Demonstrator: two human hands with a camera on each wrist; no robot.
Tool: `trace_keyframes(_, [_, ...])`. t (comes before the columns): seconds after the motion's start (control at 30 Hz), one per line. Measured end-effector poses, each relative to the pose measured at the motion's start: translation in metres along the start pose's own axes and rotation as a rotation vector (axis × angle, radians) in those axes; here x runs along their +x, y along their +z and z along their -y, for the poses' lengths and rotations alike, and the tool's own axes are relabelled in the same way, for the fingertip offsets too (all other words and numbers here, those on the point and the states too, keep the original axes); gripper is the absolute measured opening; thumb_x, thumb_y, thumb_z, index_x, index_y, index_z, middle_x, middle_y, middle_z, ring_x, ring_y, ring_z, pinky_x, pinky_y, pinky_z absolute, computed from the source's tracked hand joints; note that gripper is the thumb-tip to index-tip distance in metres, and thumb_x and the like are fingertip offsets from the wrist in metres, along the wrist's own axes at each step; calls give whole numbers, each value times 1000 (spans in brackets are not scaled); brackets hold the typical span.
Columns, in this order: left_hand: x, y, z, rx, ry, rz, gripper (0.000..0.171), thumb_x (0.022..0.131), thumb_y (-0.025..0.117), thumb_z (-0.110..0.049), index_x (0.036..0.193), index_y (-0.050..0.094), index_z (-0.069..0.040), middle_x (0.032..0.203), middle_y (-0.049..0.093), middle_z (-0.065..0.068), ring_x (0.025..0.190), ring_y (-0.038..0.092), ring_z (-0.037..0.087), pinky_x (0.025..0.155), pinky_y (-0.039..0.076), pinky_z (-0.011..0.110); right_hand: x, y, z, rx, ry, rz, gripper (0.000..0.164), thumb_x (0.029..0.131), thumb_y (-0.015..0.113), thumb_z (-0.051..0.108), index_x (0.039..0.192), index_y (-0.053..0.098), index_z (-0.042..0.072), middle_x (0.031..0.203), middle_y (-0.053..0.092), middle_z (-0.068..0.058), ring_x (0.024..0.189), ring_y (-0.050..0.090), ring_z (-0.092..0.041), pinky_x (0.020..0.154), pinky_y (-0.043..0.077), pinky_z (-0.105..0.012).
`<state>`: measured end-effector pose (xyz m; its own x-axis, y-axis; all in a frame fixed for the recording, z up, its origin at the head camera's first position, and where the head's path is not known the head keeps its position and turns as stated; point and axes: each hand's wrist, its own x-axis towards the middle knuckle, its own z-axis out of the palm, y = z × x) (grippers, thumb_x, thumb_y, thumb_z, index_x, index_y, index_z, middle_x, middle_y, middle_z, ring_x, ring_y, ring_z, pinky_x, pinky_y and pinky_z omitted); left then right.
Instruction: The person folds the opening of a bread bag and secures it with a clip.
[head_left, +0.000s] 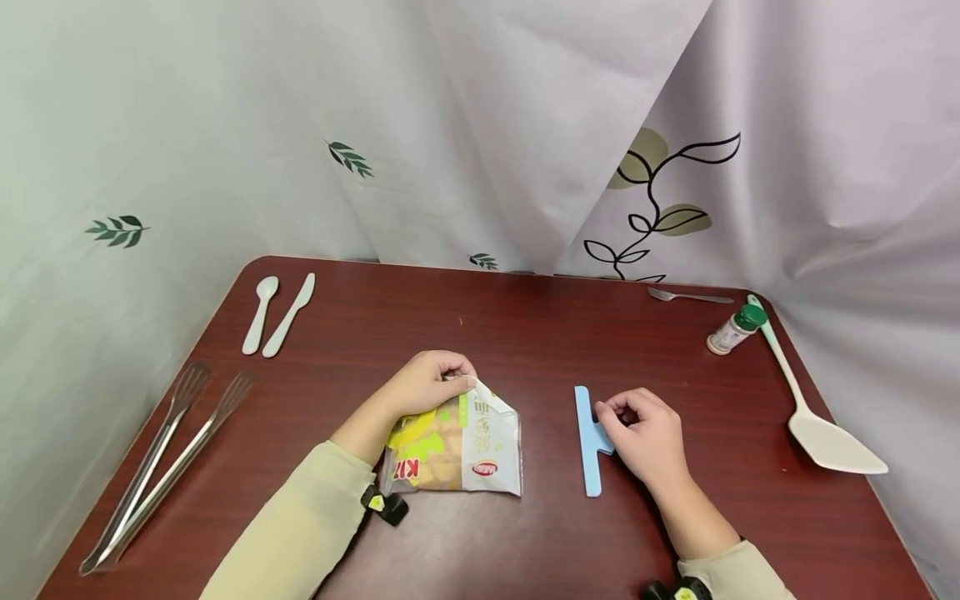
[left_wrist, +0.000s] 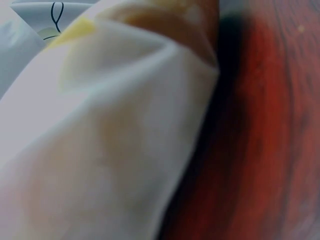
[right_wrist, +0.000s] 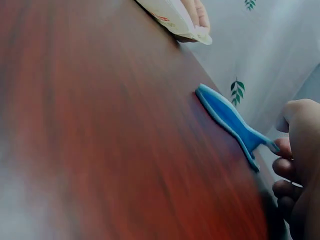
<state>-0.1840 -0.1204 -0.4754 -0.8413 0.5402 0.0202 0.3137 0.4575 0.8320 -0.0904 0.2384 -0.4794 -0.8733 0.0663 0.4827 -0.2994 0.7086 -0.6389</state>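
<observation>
My left hand [head_left: 431, 383] pinches the upper corner of a printed snack bag [head_left: 491, 433] that lies on the table, its near part flat and the gripped corner raised. Blurred, the bag [left_wrist: 125, 125] fills most of the left wrist view, with the left fingers hidden there. To its right is a light blue bag clip [head_left: 588, 442] with a long bar. My right hand [head_left: 648, 433] is at the clip's short handle, fingers loosely bent. In the right wrist view a fingertip meets the handle end of the clip [right_wrist: 232, 122], while the thumb stays apart from it.
Metal tongs [head_left: 168, 467], a white spoon [head_left: 259, 317] and a white knife [head_left: 288, 317] lie at the left. At the right are a small fork [head_left: 690, 297], a green-capped shaker [head_left: 731, 332] and a white spatula [head_left: 825, 437]. A curtain [head_left: 450, 125] hangs behind the table.
</observation>
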Motion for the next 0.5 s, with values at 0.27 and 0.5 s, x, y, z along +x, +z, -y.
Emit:
trace_keyframes(0.27, [-1,0,1,8,5,4,9,102,73,-21,94,77,-24,85,69,-9,81,63,15,75,51,34,-10,-12,-6,19,29,70,32,84,88,7,73,69,30,81,64,12,73,59,-10,68,43,-17])
trace_keyframes(0.5, [-2,0,0,12,6,-2,9,102,73,-22,94,77,-24,86,70,-10,82,63,15,75,51,34,-16,-18,-6,-2,71,78,35,81,91,11,66,67,31,89,69,7,85,61,-6,73,43,-18])
